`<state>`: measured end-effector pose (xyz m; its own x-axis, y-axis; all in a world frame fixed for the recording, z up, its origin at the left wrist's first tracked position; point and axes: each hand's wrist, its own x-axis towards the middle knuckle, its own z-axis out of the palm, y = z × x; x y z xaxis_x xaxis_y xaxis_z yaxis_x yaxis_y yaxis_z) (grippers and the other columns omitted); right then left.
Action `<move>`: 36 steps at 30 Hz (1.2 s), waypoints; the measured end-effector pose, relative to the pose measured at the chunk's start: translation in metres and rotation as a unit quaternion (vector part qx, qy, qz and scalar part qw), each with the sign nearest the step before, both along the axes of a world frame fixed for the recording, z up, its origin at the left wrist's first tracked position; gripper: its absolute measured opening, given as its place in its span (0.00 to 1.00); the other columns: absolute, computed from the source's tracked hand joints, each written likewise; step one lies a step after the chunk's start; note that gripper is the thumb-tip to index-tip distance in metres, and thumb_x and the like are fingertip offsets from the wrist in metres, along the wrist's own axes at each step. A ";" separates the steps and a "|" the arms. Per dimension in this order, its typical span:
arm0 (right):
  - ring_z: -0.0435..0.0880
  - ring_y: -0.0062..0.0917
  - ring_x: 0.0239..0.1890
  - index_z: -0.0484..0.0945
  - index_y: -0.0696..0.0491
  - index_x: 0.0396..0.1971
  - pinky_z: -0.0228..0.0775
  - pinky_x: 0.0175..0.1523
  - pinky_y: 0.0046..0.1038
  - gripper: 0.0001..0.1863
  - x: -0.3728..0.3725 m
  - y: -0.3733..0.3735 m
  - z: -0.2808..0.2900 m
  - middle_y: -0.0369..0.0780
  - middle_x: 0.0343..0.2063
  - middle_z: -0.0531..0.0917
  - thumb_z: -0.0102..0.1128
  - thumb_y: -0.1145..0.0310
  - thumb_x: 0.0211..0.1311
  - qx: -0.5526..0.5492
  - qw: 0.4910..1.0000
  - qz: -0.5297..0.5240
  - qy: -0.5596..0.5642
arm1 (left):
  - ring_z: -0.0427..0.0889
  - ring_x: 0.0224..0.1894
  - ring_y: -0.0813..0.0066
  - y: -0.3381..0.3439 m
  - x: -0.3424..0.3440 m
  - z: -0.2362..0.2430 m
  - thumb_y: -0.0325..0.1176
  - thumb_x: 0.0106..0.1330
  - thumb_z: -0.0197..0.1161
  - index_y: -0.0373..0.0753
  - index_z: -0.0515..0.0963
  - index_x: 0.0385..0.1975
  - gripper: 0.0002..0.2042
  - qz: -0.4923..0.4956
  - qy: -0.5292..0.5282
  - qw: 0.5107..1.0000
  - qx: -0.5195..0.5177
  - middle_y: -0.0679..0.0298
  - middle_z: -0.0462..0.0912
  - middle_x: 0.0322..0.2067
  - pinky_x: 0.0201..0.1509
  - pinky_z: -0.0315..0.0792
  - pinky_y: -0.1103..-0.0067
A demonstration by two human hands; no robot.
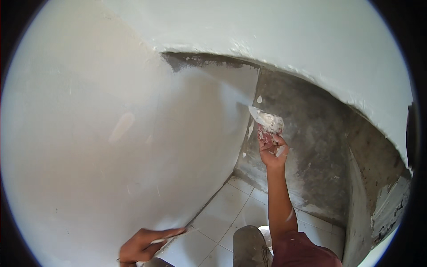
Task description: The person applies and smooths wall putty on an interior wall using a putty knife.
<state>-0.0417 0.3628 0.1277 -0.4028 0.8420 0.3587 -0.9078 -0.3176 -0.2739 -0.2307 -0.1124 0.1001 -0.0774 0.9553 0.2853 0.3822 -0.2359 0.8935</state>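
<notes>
My right hand (273, 151) is raised before the corner of the recess, its fingers closed round a putty knife (254, 114). The pale blade points up and left, close to the seam between the white wall and the grey wall. A lump of off-white putty (272, 122) sits by the blade, above my fingers. White smears mark this hand and forearm. Low at the left, my left hand (141, 246) is beside the foot of the white wall (195, 115). Its fingers are closed on a thin, whitish-edged thing that I cannot make out.
A bare grey cement wall (307, 133) with white spots stands behind my right hand. Overhead, a white sloping surface (289, 26) has a rough, curved lower edge. White floor tiles (222, 211) lie below, around my knee (250, 244). A patchy ledge (387, 204) is at the right.
</notes>
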 end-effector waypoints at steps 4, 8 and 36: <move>0.80 0.46 0.61 0.75 0.54 0.59 0.70 0.64 0.57 0.28 -0.019 0.051 0.011 0.45 0.58 0.81 0.58 0.80 0.55 0.020 0.999 -0.045 0.011 | 0.83 0.56 0.42 -0.067 -0.018 0.014 0.06 0.52 0.55 0.28 0.81 0.55 0.27 0.061 -0.055 0.996 0.045 0.40 0.85 0.49 0.63 0.76 0.67; 0.78 0.49 0.62 0.74 0.56 0.61 0.66 0.69 0.58 0.27 -0.024 0.097 0.017 0.47 0.61 0.79 0.53 0.81 0.60 -0.027 0.998 -0.045 0.021 | 0.74 0.64 0.32 -0.111 -0.049 -0.013 0.15 0.62 0.63 0.14 0.66 0.63 0.28 -0.094 -0.097 0.973 0.188 0.25 0.76 0.55 0.73 0.57 0.46; 0.86 0.47 0.45 0.77 0.59 0.56 0.76 0.56 0.50 0.23 -0.102 0.306 0.150 0.49 0.49 0.85 0.52 0.60 0.69 0.140 0.969 -0.194 -0.060 | 0.87 0.43 0.33 -0.162 -0.032 -0.127 0.17 0.57 0.71 0.44 0.78 0.63 0.31 0.109 -0.135 0.929 0.327 0.40 0.88 0.38 0.60 0.73 0.39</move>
<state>-0.1437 0.6686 0.2772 -0.1286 0.8146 0.5655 -0.9001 0.1436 -0.4114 -0.2622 -0.2745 -0.0270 -0.4015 0.5375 0.7415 0.2676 -0.7055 0.6562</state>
